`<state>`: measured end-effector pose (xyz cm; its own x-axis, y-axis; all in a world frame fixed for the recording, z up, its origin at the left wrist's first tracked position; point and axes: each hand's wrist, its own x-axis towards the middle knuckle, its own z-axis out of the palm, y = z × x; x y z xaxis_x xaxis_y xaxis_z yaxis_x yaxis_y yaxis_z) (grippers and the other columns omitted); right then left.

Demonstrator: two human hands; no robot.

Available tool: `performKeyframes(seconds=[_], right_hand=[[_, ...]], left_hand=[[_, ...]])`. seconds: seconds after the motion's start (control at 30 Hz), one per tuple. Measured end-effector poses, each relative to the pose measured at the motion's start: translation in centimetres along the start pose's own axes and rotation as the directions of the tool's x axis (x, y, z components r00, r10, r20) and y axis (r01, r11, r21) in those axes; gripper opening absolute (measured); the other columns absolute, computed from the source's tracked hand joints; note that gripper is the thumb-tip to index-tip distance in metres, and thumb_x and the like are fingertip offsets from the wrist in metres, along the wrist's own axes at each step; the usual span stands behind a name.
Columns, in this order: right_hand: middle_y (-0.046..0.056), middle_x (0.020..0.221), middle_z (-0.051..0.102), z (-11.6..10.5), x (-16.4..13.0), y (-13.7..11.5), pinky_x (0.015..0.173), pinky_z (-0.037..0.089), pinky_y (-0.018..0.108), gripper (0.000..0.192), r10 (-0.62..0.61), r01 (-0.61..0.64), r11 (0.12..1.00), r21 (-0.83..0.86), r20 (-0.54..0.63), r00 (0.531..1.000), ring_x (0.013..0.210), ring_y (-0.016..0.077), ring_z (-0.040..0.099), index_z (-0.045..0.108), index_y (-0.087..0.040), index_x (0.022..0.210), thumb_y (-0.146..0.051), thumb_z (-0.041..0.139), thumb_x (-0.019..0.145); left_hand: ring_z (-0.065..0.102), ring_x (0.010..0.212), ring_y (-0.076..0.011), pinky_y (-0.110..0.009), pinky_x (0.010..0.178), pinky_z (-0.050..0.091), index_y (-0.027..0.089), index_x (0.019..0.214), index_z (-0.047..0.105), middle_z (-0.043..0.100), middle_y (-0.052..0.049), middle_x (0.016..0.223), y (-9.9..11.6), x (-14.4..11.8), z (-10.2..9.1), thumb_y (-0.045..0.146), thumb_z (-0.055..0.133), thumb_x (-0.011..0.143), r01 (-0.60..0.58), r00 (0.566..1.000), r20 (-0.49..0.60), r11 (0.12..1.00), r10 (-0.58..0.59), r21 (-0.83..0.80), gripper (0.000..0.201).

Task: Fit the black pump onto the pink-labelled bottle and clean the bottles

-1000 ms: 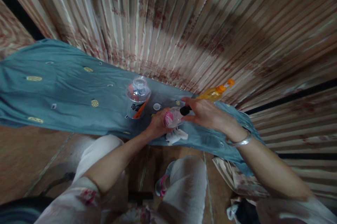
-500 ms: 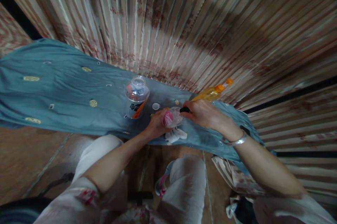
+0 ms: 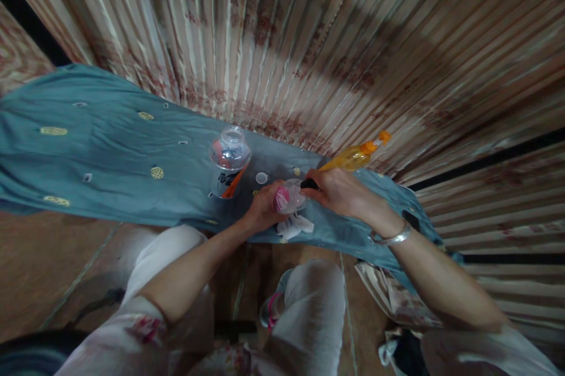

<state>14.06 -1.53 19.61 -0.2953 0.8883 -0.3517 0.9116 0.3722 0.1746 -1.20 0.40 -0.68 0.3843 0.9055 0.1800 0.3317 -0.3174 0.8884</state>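
Observation:
My left hand (image 3: 263,208) is closed around a clear plastic bottle (image 3: 293,196) with a pink label, held tilted low over the cloth. At the bottle's right end, my right hand (image 3: 335,190) pinches a short black handle-like piece (image 3: 309,184). Whatever lies beyond that black piece is too blurred to make out. A small white cap (image 3: 262,177) rests just behind my left hand. Below the bottle lies a crumpled white tissue or cloth (image 3: 295,226). To the left stands a larger clear plastic bottle (image 3: 229,165), uncapped, with an orange and black label.
Behind my right hand is a yellow bottle (image 3: 351,158) with an orange top. A dark flat object (image 3: 410,220) sits near my right wrist. A blue-green patterned cloth (image 3: 110,152) covers the narrow table. A pleated curtain (image 3: 282,40) hangs right behind it.
The black piece in my right hand has shifted very slightly left against the bottle. Both hands keep nearly the same place.

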Motion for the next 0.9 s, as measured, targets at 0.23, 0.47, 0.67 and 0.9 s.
performKeyframes(seconds=[0.23, 0.47, 0.67, 0.9], right_hand=[[0.015, 0.097, 0.081, 0.3, 0.3, -0.6, 0.065, 0.034, 0.031, 0.036, 0.029, -0.03, 0.999, -0.026, -0.022, 0.999, 0.093, 0.0281, 0.077, 0.071, -0.011, 0.114, -0.04, 0.05, 0.109], [0.017, 0.099, 0.081, 0.9, 0.1, -0.2, 0.068, 0.042, 0.03, 0.036, 0.076, -0.068, 0.993, 0.094, -0.088, 0.993, 0.096, 0.03, 0.078, 0.071, -0.011, 0.12, -0.041, 0.057, 0.106], [0.018, 0.125, 0.078, 5.4, -0.7, -0.7, 0.088, 0.056, 0.034, 0.077, 0.341, -0.127, 0.793, 0.596, -0.262, 0.903, 0.103, 0.0283, 0.078, 0.046, -0.012, 0.152, -0.042, 0.079, 0.09], [0.016, 0.125, 0.077, 12.9, 1.0, -4.8, 0.092, 0.06, 0.039, 0.086, 0.479, 0.097, 0.44, 0.893, -0.325, 0.815, 0.107, 0.0289, 0.076, 0.048, -0.014, 0.148, -0.052, 0.082, 0.079]], left_hand=[[0.067, 0.125, -0.0386, -0.055, 0.111, 0.053, 0.022, 0.136, 0.056, 0.072, -0.013, 0.135, 0.1, -0.1, -0.1, 0.02, 0.084, 0.059, 0.023, 1.0, -0.002, 1.0, -0.023, -0.009, 0.081], [0.068, 0.124, -0.038, -0.051, 0.111, 0.054, 0.02, 0.133, 0.058, 0.073, -0.013, 0.132, 0.8, -0.2, -0.4, 0.015, 0.083, 0.059, 0.028, 1.0, -0.007, 1.0, -0.028, -0.011, 0.079], [0.068, 0.127, -0.0371, -0.05, 0.111, 0.054, 0.021, 0.136, 0.056, 0.072, -0.012, 0.134, 0.7, -0.3, -0.6, 0.02, 0.087, 0.059, 0.018, 0.999, -0.031, 1.0, -0.018, 0.001, 0.082], [0.073, 0.118, -0.0311, -0.045, 0.102, 0.059, 0.023, 0.137, 0.054, 0.073, -0.01, 0.13, 0.1, -0.6, -0.4, 0.025, 0.088, 0.063, -0.005, 0.998, -0.057, 1.0, 0.005, 0.0, 0.082]])
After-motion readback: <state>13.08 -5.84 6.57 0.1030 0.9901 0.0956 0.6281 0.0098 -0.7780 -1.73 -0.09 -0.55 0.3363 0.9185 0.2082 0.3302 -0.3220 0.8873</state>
